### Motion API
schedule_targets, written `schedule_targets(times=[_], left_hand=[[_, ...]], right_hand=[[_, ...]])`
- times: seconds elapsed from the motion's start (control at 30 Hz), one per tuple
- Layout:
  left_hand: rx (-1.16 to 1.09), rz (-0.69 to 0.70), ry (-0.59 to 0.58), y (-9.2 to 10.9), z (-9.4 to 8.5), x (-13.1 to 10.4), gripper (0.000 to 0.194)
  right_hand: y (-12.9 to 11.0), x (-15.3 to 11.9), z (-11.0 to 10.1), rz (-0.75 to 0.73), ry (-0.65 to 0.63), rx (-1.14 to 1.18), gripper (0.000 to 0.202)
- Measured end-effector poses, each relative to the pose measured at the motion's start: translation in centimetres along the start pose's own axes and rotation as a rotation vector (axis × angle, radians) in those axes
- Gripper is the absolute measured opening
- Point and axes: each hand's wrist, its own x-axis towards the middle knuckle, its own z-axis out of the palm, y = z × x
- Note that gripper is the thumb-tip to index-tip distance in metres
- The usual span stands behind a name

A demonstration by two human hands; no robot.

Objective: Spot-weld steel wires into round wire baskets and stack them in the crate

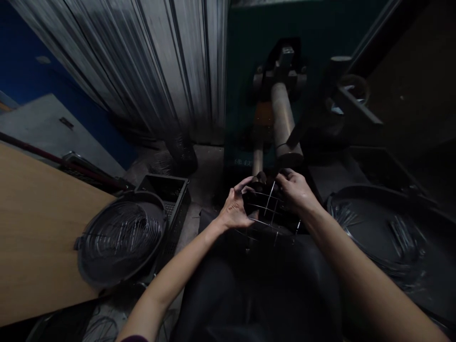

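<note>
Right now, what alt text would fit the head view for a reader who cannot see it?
Both hands, left hand and right hand, grip a wire frame before a dark machine's rollers. A tub of wire rings sits left, a round tray right.

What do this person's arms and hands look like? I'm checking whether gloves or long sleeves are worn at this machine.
Both forearms are bare up to the frame's lower edge. The left hand and right hand wear no gloves; no rings or watch show in the dim light. A sliver of dark maroon sleeve shows at the left arm's upper end.
</note>
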Motion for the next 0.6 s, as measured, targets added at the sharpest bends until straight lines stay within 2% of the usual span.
schedule_targets(times=[0.17,0.3,0.47,0.6], left_hand=[[0.005,-0.019,-0.010,-0.7,-0.4,1.0,0.095],[-0.017,-0.016,-0.021,-1.1,-0.6,2.0,0.095],[-0.021,-0.023,-0.039,-1.5,-0.7,2.9,0.095],[-0.071,0.001,-0.048,-1.7,-0.8,3.4,0.098]], right_hand=[[-0.3,0.8,0.3,-0.072,0.011,-0.058,0.032],[-0.1,1.7,0.3,-0.043,0.050,-0.045,0.029],[0.6,2.7,0.3,-0.086,0.029,0.031,0.027],[0.7,3.0,0.6,-0.052,0.051,0.071,0.028]])
